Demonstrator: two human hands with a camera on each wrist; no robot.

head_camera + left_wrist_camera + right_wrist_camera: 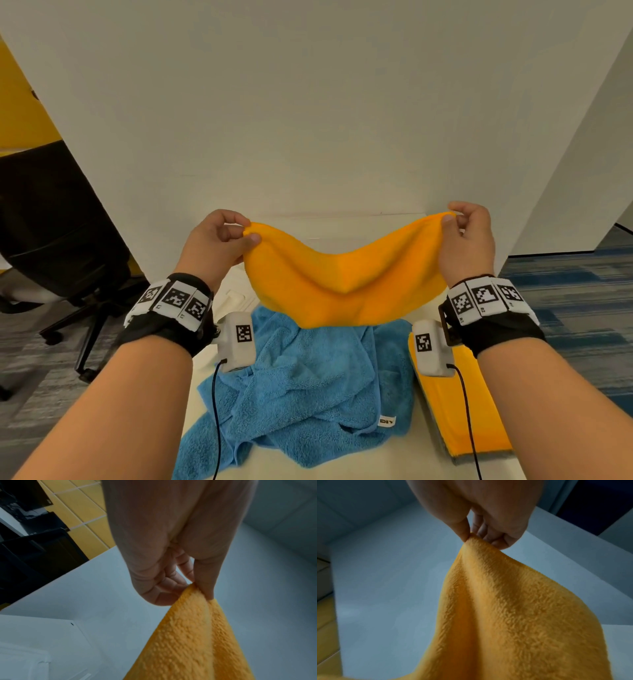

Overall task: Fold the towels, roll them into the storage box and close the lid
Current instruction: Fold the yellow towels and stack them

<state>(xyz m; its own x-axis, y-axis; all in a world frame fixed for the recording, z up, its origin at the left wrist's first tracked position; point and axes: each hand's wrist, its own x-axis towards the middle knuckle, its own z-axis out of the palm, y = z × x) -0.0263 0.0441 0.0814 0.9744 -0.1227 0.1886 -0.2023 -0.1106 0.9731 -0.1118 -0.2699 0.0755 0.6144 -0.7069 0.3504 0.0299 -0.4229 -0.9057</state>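
Head view: orange towel held aloft, one corner pinched by left hand, one by right hand; blue towel rumpled on table, another orange towel flat; box and lid unidentified.

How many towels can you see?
3: an orange towel held up by both hands, a crumpled blue towel on the table beneath it, and a folded orange towel at right. Others may be hidden.
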